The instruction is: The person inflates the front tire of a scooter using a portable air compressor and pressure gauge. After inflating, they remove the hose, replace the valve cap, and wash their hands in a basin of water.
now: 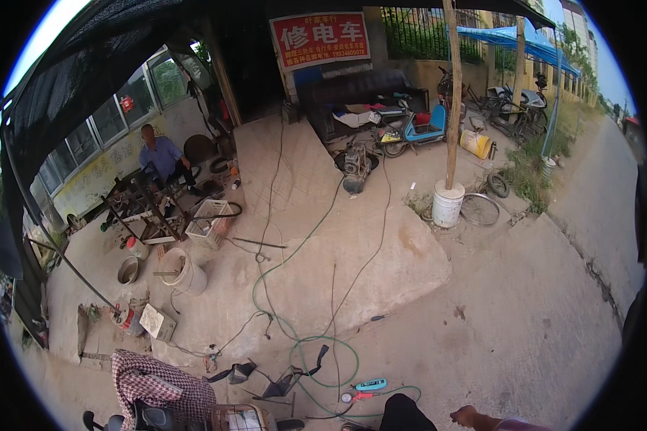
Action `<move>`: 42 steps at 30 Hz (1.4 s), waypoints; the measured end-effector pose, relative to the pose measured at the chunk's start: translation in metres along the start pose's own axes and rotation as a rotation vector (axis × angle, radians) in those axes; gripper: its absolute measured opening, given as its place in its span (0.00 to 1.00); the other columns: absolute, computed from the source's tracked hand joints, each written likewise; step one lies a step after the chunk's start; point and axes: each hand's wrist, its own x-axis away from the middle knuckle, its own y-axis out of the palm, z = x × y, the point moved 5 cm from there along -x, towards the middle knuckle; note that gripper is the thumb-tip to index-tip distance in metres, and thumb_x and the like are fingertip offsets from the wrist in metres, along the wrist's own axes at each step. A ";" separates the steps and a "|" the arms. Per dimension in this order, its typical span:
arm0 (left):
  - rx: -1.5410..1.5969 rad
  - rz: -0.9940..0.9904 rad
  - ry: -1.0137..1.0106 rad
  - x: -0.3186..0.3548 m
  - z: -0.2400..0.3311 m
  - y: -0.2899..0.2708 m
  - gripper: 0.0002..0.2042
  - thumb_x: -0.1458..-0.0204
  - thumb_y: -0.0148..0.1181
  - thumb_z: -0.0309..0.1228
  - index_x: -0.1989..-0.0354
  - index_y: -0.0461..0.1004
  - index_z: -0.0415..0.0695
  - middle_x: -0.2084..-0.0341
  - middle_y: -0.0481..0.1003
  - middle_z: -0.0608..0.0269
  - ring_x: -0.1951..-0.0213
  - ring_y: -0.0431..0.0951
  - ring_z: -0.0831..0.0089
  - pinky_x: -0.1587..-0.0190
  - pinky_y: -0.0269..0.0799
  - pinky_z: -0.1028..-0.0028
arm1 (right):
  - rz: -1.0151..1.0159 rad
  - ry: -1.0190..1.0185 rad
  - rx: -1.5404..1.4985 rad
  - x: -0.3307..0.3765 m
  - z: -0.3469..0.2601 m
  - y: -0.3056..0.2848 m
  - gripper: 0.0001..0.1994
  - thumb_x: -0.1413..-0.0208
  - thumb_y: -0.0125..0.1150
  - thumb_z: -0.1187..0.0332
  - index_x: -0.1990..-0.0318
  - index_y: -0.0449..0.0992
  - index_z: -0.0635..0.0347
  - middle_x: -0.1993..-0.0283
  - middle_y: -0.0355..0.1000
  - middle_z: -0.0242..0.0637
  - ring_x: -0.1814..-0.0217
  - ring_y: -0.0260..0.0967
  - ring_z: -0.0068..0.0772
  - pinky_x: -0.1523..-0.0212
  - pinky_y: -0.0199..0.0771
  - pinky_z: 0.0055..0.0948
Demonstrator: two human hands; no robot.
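My right hand (465, 416) comes in at the lower edge, right of my dark-clothed knee (407, 414). Its fingers look loosely curled, and nothing shows in them. My left hand is out of sight. On the ground left of my knee lies a red inflator with a round gauge (356, 396), joined to a green hose (345, 346) lying in loops. Just beyond it is a teal packaged item (371, 384). A screwdriver-like tool (379, 317) lies farther off. At the lower left stands a vehicle with a checked cloth (158, 384) and a front basket (239, 418).
Dark bent parts (280, 384) lie near the basket. An air compressor (356, 169) stands ahead, its hose and cables crossing the concrete. A wooden post rises from a white bucket (447, 205), beside a wheel rim (479, 209). Left are a crate (212, 223), a bucket (187, 273) and a seated person (164, 154).
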 end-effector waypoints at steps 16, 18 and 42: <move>-0.247 -0.035 0.290 -0.037 0.506 0.301 0.12 0.43 0.54 0.37 0.59 0.69 0.41 0.76 0.74 0.57 0.77 0.73 0.68 0.72 0.71 0.67 | -0.045 -0.224 0.266 -0.147 -0.245 -0.181 0.15 0.49 0.58 0.54 0.70 0.81 0.55 0.73 0.77 0.33 0.75 0.70 0.28 0.73 0.71 0.33; -0.255 -0.050 0.286 -0.040 0.555 0.336 0.12 0.43 0.54 0.37 0.57 0.68 0.41 0.76 0.74 0.57 0.77 0.73 0.69 0.72 0.71 0.67 | -0.010 -0.187 0.128 -0.178 -0.332 -0.233 0.16 0.49 0.59 0.53 0.70 0.82 0.56 0.73 0.77 0.33 0.77 0.69 0.27 0.75 0.71 0.31; -0.468 -0.071 0.229 -0.213 1.048 0.560 0.24 0.44 0.57 0.35 0.41 0.60 0.43 0.79 0.75 0.61 0.78 0.73 0.74 0.73 0.72 0.73 | -0.339 -0.256 -1.054 -0.217 -0.817 -0.376 0.11 0.45 0.58 0.61 0.74 0.72 0.57 0.83 0.62 0.28 0.86 0.54 0.21 0.87 0.53 0.24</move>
